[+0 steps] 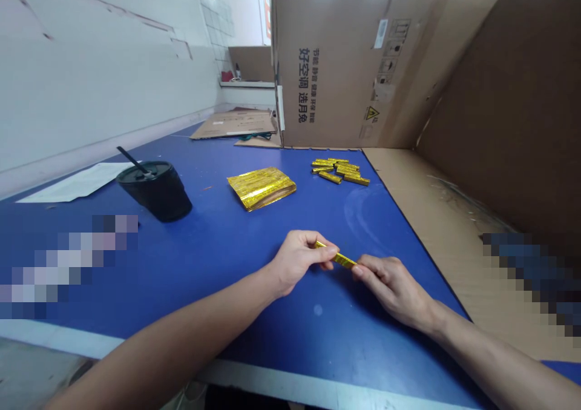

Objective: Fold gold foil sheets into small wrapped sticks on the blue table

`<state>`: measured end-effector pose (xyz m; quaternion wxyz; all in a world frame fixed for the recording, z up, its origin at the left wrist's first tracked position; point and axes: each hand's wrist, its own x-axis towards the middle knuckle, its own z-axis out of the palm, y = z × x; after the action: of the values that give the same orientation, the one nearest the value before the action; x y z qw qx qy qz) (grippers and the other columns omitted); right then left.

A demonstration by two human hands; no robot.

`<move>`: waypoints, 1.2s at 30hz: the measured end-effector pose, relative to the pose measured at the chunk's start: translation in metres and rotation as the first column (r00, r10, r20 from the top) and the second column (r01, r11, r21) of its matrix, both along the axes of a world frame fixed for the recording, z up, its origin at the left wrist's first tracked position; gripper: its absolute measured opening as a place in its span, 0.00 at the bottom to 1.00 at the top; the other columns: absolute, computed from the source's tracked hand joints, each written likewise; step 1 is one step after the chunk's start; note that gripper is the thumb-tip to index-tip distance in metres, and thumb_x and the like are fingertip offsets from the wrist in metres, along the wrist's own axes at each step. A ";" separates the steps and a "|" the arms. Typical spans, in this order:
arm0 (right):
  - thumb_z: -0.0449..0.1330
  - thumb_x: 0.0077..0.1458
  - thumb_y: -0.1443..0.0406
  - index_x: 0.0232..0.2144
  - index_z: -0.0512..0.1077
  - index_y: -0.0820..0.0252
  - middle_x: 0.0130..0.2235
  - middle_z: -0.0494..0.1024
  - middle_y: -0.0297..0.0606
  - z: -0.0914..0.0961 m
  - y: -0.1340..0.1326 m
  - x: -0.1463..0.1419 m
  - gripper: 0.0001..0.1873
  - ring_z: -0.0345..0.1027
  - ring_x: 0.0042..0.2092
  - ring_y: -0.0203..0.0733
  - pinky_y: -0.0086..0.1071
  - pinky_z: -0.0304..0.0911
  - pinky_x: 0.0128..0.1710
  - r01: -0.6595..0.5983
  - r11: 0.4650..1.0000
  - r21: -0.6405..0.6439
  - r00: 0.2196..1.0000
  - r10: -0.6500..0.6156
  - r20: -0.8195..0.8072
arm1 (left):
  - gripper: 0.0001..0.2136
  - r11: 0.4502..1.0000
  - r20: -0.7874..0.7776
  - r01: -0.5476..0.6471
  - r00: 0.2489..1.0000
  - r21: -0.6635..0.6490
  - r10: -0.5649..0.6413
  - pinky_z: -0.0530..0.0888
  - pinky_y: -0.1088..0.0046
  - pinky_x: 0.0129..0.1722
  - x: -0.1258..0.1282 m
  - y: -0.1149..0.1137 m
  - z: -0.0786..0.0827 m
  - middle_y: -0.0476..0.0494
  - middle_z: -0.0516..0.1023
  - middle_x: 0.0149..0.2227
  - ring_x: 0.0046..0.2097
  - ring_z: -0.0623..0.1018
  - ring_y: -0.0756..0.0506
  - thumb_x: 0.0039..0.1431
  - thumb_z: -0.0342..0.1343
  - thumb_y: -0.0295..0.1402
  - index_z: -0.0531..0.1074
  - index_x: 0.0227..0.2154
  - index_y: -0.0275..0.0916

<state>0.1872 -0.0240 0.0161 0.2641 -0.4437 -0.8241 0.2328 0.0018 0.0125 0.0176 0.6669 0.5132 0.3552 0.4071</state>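
Between my two hands is a narrow folded strip of shiny gold foil paper point(345, 260), held just above the blue table. My left hand point(299, 257) pinches its left part between thumb and fingers. At the strip's right end, the thumb and fingertips of my right hand point(393, 286) are closed on it. Beyond my hands lies a flat stack of gold foil sheets point(263, 187). Farther back on the right is a loose pile of several folded gold strips point(341, 170), much like the one I hold.
A black cup point(157, 192) with a straw stands at left on the blue table point(218, 240), beside a white sheet point(75, 181). A large cardboard box point(345, 65) rises behind, with cardboard point(408, 183) along the right. Flat cardboard pieces point(236, 123) lie at the back.
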 end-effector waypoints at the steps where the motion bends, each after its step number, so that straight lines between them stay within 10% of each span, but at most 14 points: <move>1: 0.43 0.59 0.59 0.21 0.61 0.59 0.17 0.56 0.27 0.000 0.000 0.000 0.18 0.50 0.19 0.30 0.27 0.49 0.21 -0.001 1.000 0.005 1.000 0.001 -0.002 | 0.11 1.000 0.007 0.011 1.000 -0.006 -0.010 0.64 0.77 0.25 -0.001 0.000 0.000 0.48 0.72 0.19 0.22 0.70 0.53 0.40 0.63 0.36 0.73 0.23 0.32; 23: 0.40 0.60 0.57 0.24 0.66 0.60 0.22 0.67 0.32 0.000 -0.002 -0.011 0.21 0.59 0.24 0.33 0.28 0.54 0.26 -0.026 0.997 -0.069 0.984 0.038 0.176 | 0.10 0.956 -0.274 0.072 0.962 0.285 0.009 0.67 0.77 0.28 0.015 -0.020 -0.014 0.47 0.74 0.23 0.27 0.71 0.51 0.52 0.51 0.34 0.73 0.25 0.33; 32: 0.41 0.59 0.58 0.20 0.60 0.58 0.19 0.63 0.31 -0.003 0.007 0.009 0.20 0.56 0.21 0.33 0.29 0.53 0.25 0.066 0.998 0.005 0.981 -0.066 0.182 | 0.11 0.926 -0.007 -0.349 0.935 0.147 0.353 0.65 0.78 0.23 -0.017 0.023 0.000 0.48 0.72 0.20 0.21 0.69 0.53 0.49 0.55 0.39 0.71 0.24 0.33; 36: 0.41 0.59 0.56 0.20 0.59 0.58 0.18 0.60 0.29 0.000 0.006 0.007 0.20 0.53 0.21 0.33 0.28 0.52 0.23 0.134 0.990 -0.034 0.989 -0.132 0.066 | 0.11 0.938 -0.008 -0.318 0.947 0.138 0.322 0.65 0.78 0.23 -0.017 0.024 0.001 0.48 0.72 0.20 0.21 0.69 0.53 0.47 0.56 0.39 0.70 0.24 0.33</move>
<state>0.1944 -0.0183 0.0163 0.2441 -0.5098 -0.7962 0.2160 -0.0151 0.0363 0.0189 0.5503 0.4985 0.4157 0.5253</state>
